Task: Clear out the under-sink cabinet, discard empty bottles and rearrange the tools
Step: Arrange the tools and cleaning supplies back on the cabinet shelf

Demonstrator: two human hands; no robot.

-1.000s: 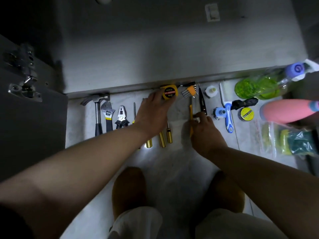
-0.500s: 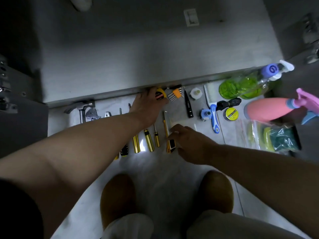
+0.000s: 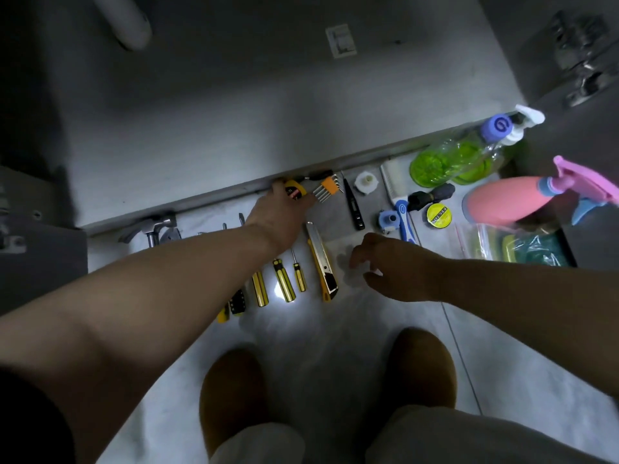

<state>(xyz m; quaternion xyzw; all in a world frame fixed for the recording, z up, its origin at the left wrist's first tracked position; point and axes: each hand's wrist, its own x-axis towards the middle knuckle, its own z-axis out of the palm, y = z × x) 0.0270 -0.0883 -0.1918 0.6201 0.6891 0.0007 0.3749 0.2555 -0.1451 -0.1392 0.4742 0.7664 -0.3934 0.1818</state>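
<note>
Left hand point(image 3: 281, 212) seems to grip the round yellow tape measure point(image 3: 294, 191) at the edge of the cabinet point(image 3: 201, 204), while right hand point(image 3: 390, 267) hangs loose and empty beside the long, flat yellow-and-metal knife point(image 3: 322, 262) on the smooth floor point(image 3: 301, 333).

1. A pale tiled floor point(image 3: 301, 346) carries a row of tools.
2. A hammer point(image 3: 147, 229) lies left of the left hand point(image 3: 278, 212), with yellow-handled screwdrivers point(image 3: 284, 279) below its wrist.
3. A yellow utility knife point(image 3: 321, 262) lies between that hand and the right hand point(image 3: 392, 266).
4. The left fingers grip a yellow tape measure point(image 3: 294, 190), with an orange hex key set point(image 3: 328, 187) just beside it.
5. Beyond the right hand lie a black tester point(image 3: 353, 209), a white cap point(image 3: 366, 182), a blue-handled brush point(image 3: 402, 209) and a yellow tape roll point(image 3: 438, 214).
6. Further right lie a green spray bottle point(image 3: 449, 160), a pink spray bottle point(image 3: 509, 202) and a plastic bag point(image 3: 522, 249).
</note>
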